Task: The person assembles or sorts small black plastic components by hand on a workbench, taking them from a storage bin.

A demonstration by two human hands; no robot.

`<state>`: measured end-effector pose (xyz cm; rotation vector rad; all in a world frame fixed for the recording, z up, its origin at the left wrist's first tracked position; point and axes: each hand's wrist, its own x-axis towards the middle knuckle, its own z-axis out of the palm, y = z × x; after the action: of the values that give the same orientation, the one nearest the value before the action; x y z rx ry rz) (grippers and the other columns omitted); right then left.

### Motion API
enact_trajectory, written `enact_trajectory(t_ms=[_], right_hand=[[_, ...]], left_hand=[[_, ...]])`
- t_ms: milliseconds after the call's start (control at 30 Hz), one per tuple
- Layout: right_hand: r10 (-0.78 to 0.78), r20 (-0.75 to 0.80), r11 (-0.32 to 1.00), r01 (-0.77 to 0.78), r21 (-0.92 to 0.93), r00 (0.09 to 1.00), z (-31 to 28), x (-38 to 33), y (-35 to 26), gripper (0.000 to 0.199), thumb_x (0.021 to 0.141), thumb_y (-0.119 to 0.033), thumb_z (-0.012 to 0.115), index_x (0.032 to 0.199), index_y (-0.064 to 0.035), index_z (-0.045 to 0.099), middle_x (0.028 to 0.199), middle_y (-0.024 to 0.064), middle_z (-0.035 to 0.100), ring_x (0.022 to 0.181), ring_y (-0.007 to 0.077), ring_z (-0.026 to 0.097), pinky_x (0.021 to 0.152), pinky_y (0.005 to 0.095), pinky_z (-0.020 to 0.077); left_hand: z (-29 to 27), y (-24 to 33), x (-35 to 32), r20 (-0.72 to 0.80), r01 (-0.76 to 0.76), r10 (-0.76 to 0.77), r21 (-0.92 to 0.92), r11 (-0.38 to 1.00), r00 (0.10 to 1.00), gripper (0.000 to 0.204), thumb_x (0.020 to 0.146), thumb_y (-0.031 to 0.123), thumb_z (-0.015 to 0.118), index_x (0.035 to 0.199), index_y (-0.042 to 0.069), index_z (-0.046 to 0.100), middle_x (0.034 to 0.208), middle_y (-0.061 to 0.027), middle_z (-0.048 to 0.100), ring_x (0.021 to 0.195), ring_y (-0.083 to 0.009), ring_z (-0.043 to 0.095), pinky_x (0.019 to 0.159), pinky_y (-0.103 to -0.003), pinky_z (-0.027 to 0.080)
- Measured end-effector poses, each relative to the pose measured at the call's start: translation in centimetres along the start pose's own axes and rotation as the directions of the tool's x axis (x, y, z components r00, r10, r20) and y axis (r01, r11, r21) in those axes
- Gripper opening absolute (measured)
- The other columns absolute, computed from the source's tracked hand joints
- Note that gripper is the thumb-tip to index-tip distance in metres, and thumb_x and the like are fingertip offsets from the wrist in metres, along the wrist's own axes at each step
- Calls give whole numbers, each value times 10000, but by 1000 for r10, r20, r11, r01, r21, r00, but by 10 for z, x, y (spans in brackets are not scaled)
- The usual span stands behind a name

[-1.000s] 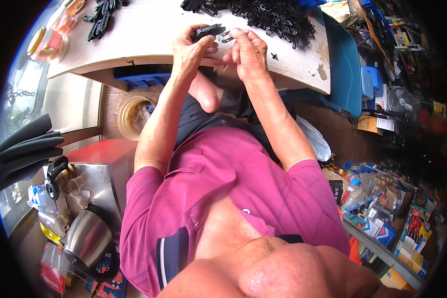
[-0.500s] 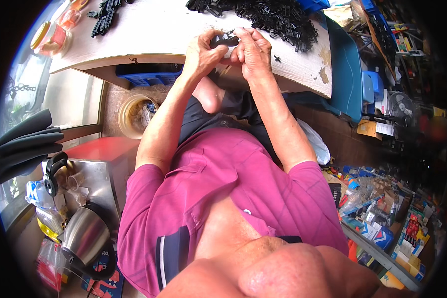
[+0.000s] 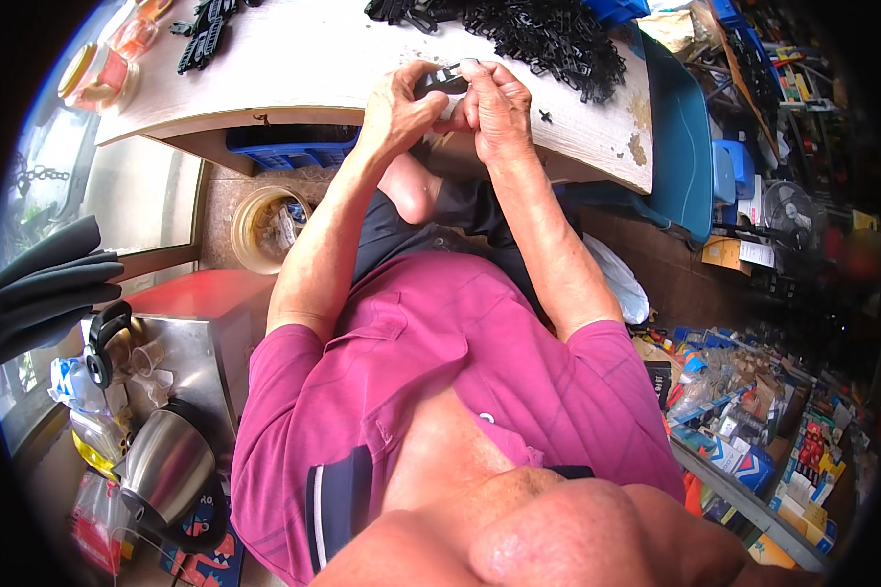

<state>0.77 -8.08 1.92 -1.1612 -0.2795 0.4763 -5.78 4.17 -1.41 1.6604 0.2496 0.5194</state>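
Observation:
Over the front edge of the pale tabletop, both my hands are raised and close together. A small black plastic part is pinched in the fingers of my left hand. My right hand closes on the part's right end with thumb and fingers; whether it also holds some smaller piece is hidden. Just beyond them lies a big heap of black plastic parts. One tiny black piece sits alone to the right of my right hand.
Stacked black strips and a lidded jar stand at the table's left. Under it is a blue crate, with a round bucket nearby. A steel kettle stands lower left; a teal chair adjoins the right end.
The black part has tilted slightly between my fingers, showing more of its upper face. My right hand has shifted a little; the left has hardly moved.

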Motion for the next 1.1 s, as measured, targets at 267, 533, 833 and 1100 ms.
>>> enact_trajectory(t_ms=[267, 533, 833, 1100], right_hand=[[50, -99, 998, -55, -40, 994, 7, -10, -4, 259, 873, -267, 700, 865, -29, 597, 540, 23, 505, 378, 121, 490, 344, 305, 487], [236, -169, 956, -260, -136, 957, 3, -11, -8, 434, 882, -409, 663, 914, 10, 557, 565, 82, 516, 414, 199, 558, 346, 375, 512], [142, -95, 972, -157, -177, 985, -8, -14, 5, 400, 915, -394, 603, 824, -5, 603, 540, 39, 494, 385, 136, 483, 391, 389, 536], [20, -190, 999, -27, -33, 982, -31, -19, 2, 335, 942, -309, 565, 757, -35, 617, 553, 43, 550, 364, 125, 494, 326, 286, 436]], left_hand=[[6, 25, -3, -130, 211, -231, -151, 966, 964, 276, 844, 277, 662, 928, 17, 702, 677, -44, 649, 584, -98, 600, 547, -253, 497], [6, 21, -6, -144, 232, -281, -284, 930, 949, 194, 862, 188, 671, 918, 4, 683, 679, -52, 651, 570, -86, 593, 516, -229, 511], [17, 17, -14, -60, 274, -336, -451, 849, 940, 145, 876, 162, 656, 882, 17, 654, 665, -36, 628, 515, -66, 534, 458, -204, 446], [42, 25, -17, 75, 230, -222, -480, 846, 972, 247, 951, 241, 618, 1022, 6, 640, 667, -9, 606, 545, -55, 535, 482, -190, 419]])
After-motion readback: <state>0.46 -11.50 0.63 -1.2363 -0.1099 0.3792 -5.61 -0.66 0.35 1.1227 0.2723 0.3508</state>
